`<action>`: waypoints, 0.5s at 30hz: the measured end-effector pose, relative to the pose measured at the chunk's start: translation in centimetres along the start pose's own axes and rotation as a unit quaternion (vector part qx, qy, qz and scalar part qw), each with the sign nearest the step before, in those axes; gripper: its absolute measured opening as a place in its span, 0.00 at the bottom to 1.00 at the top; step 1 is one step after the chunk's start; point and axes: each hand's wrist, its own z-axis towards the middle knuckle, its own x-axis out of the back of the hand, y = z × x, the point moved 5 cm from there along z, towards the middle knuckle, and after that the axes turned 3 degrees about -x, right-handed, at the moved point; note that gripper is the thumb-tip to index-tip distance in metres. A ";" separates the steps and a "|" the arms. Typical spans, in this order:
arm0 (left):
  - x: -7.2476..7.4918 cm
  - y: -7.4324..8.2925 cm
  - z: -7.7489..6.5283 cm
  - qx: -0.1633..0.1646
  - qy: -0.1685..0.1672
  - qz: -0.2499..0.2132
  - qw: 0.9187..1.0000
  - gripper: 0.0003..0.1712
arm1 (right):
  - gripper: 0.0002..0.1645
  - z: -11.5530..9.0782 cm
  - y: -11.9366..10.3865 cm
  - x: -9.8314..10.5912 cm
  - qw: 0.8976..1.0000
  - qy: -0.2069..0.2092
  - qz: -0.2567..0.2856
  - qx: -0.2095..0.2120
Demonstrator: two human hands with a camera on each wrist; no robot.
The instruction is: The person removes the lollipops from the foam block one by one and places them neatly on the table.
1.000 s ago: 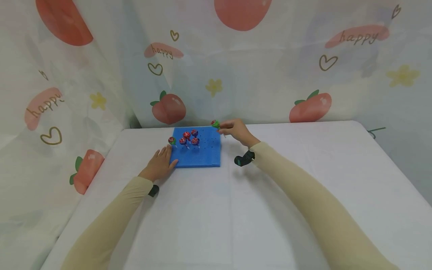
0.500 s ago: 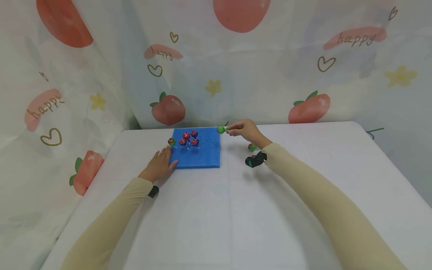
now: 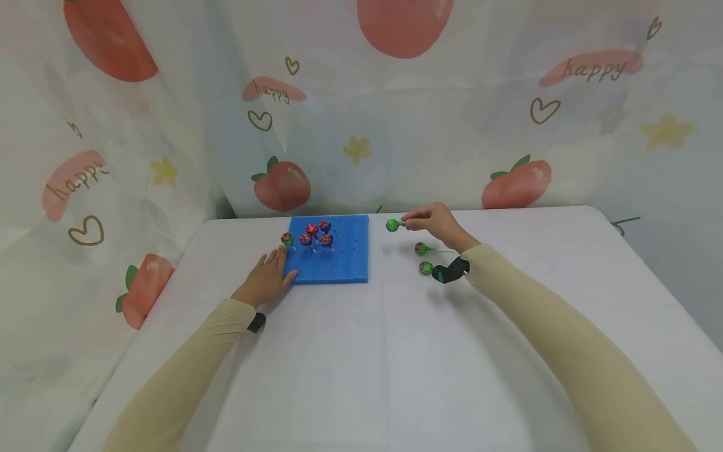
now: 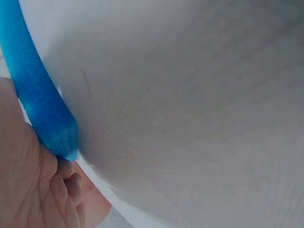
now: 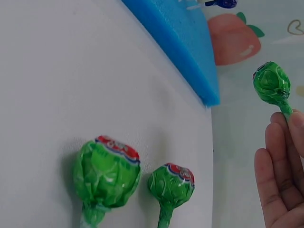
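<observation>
A green-wrapped lollipop (image 3: 392, 225) is pinched by its stick in my right hand (image 3: 437, 225), raised over the table right of the blue foam board (image 3: 344, 267). In the right wrist view the same lollipop (image 5: 271, 83) points up from thumb and fingers. My left hand (image 3: 265, 276) rests against the board's left edge, fingers extended; the left wrist view shows the palm (image 4: 28, 175) at the board's side. Several lollipops stand in the board: red ones (image 3: 312, 230), purple-and-red ones (image 3: 326, 240), and a green one (image 3: 287, 238) at the left edge.
Two more green lollipops lie on the white table (image 3: 339, 364) under my right wrist, one farther back (image 3: 421, 248) and one nearer (image 3: 426, 268). Rows of small holes mark the board's right part. A peach-print curtain (image 3: 429, 125) hangs behind the table.
My right hand has moved right, away from the board, carrying the lollipop, whose head now points left. The two lying lollipops have come into sight. My left hand has stayed put.
</observation>
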 end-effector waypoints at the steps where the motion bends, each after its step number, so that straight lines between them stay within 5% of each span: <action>1: 0.1 0.0 0.0 -0.001 0.002 0.000 1.000 0.40 | 0.18 -0.1 0.2 0.2 1.000 0.001 0.002 0.001; 15: 0.3 0.4 -0.4 -0.002 0.000 -0.004 1.000 0.40 | 0.20 -0.5 2.3 2.3 1.000 0.011 -0.016 -0.003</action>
